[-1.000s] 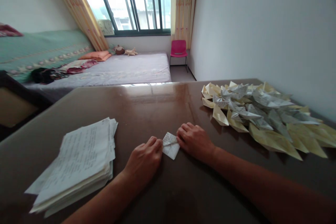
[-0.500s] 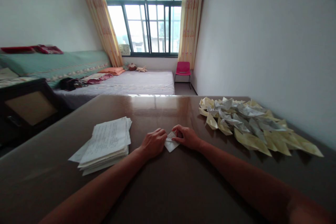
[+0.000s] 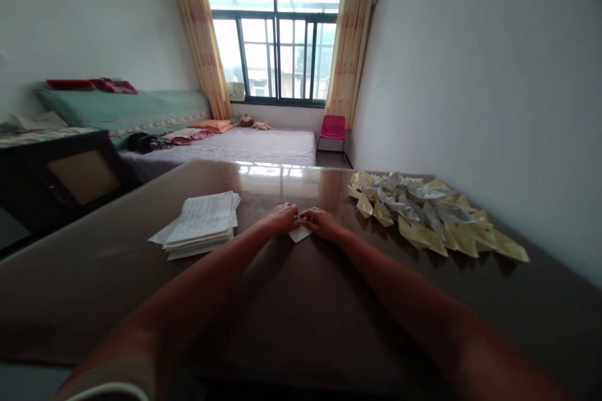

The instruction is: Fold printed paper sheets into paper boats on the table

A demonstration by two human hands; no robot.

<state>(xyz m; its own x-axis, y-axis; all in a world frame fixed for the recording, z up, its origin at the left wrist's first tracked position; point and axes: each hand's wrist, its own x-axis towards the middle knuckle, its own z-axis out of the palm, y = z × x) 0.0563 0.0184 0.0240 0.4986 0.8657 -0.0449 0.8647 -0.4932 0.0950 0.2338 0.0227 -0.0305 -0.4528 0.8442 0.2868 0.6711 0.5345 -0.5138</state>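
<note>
Head cam on you, facing fwd and slightly down over the table (image 3: 108,257) twd the window (image 3: 277,56); left hand (image 3: 282,219) and right hand (image 3: 323,224) mid-frame, well away from lens.

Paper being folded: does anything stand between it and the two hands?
Nothing visible does. The left hand and the right hand both rest on the paper, which lies on the table.

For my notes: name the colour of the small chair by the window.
Bright pink; the chair shows best in the head view.
</note>
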